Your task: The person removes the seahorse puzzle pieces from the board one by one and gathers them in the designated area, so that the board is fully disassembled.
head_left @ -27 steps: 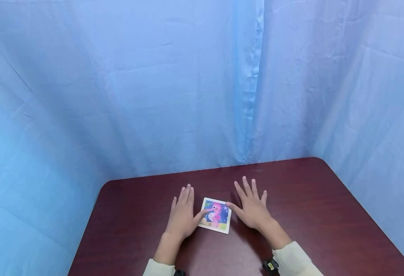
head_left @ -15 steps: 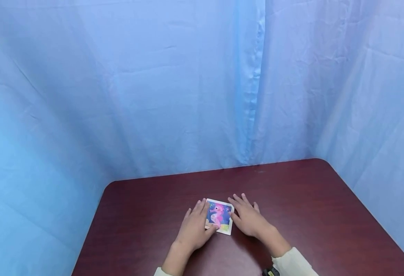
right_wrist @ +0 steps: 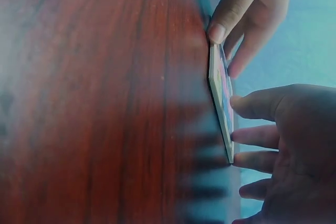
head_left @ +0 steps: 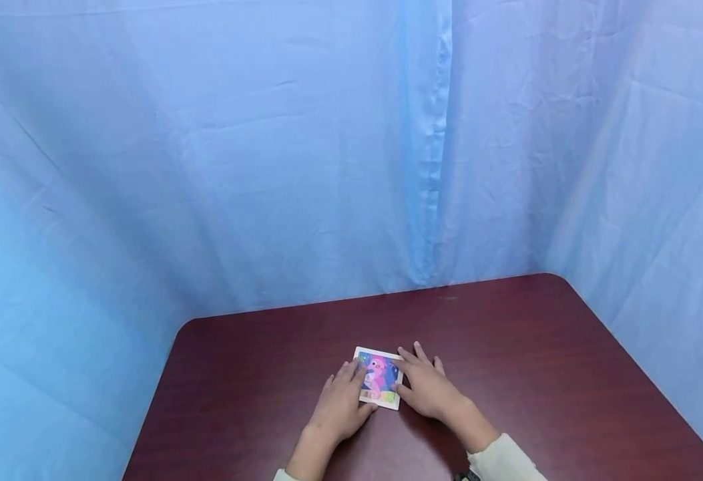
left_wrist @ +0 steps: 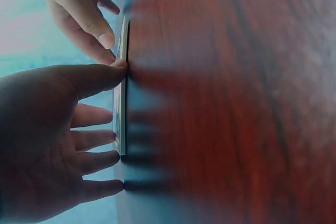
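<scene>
Seahorse tile [head_left: 377, 382] lies face up near the middle of the dark red table [head_left: 507, 347] in the head view, and both hands are on it! The left hand [head_left: 340, 404] covers its left side, thumb down by the near edge; the right hand [head_left: 428, 387] comes in from the right, fingers spread, thumb and a fingertip over the right border. What shows of the pink seahorse looks whole, fingers hiding parts. Over to the left wrist view: left thumb against the near edge, the other fingers stretched straight, none wrapped round anything, the outermost fingertip reaching past the tile's left end. Now the right wrist view: right hand just as relaxed, straight fingers touching, thumb on the picture face, no grip closed. And the state of play? Judging by this, the laying flat is done and both hands have made contact; undone as it stands are any lift off the tabletop and any letting go.
</scene>
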The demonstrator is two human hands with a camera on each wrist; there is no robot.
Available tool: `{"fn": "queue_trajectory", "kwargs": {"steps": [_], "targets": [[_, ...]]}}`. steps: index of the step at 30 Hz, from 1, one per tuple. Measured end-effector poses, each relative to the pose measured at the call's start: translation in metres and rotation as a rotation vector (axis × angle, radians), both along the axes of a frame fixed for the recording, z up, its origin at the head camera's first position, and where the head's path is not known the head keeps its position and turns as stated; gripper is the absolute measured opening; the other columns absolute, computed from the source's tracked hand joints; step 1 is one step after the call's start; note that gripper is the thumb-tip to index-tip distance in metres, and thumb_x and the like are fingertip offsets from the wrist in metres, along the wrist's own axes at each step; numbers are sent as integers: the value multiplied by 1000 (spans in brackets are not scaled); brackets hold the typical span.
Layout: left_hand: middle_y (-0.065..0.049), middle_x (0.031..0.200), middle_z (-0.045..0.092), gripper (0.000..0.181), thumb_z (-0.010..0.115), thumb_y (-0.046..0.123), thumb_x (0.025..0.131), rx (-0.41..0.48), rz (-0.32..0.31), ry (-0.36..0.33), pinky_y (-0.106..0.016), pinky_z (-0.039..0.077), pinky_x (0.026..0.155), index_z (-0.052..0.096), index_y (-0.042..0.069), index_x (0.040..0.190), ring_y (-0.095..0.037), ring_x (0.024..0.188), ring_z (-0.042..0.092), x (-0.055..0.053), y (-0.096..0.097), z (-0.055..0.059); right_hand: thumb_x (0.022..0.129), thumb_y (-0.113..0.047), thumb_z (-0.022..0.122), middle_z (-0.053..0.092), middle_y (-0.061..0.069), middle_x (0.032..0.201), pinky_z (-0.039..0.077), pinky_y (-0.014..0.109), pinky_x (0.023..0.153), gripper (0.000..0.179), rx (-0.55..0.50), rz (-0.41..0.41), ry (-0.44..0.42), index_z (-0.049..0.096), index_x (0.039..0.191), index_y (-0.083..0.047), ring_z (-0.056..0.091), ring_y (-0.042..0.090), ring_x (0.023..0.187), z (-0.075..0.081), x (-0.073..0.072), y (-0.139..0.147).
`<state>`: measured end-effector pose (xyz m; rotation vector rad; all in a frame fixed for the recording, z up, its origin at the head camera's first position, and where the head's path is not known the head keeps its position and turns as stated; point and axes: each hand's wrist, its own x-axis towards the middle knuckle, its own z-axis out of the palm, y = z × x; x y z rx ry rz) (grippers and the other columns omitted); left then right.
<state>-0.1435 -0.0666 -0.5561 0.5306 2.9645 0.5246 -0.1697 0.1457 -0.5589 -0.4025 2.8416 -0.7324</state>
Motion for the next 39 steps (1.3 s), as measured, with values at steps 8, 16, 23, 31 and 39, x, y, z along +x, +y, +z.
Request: {"fn": "queue_trajectory", "kwargs": {"steps": [8, 16, 23, 31, 39], "targets": [[-20, 161, 51, 68, 78, 36, 94, 0, 5, 10, -57, 45, 117, 56, 3, 150, -36, 153, 47, -6, 3, 4, 97, -26, 76, 48, 18, 164, 21, 82, 118, 51, -1, 14, 18, 65, 143, -7, 27, 46, 161, 2, 1, 0], [-18, 162, 50, 61, 76, 30, 96, -36, -3, 24, -53, 46, 118, 59, 4, 149, -32, 152, 49, -17, 6, 6, 95, -28, 79, 49, 17, 164, 21, 81, 118, 53, 4, 28, 20, 65, 143, -8, 25, 45, 162, 1, -1, 0], [-17, 164, 49, 62, 75, 32, 95, -39, 2, -19, -54, 46, 118, 59, 5, 149, -31, 152, 49, -18, 9, 3, 96, -28, 78, 46, 17, 165, 19, 82, 118, 52, 13, 41, 14, 66, 144, -11, 21, 47, 163, 2, -2, 3], [-20, 155, 54, 68, 79, 40, 92, -2, 33, 2, -54, 49, 115, 61, 3, 146, -35, 143, 54, -14, 9, 1, 97, -23, 76, 42, 23, 166, 18, 84, 117, 49, 23, 2, 34, 66, 143, -12, 18, 50, 163, 1, -1, 4], [-21, 154, 55, 73, 84, 45, 87, -7, 50, 31, -52, 49, 115, 64, -2, 138, -37, 147, 51, -14, 10, 2, 99, -19, 73, 41, 25, 166, 17, 85, 116, 45, 11, -13, 36, 66, 144, -13, 16, 51, 162, 0, 0, 3]]}}
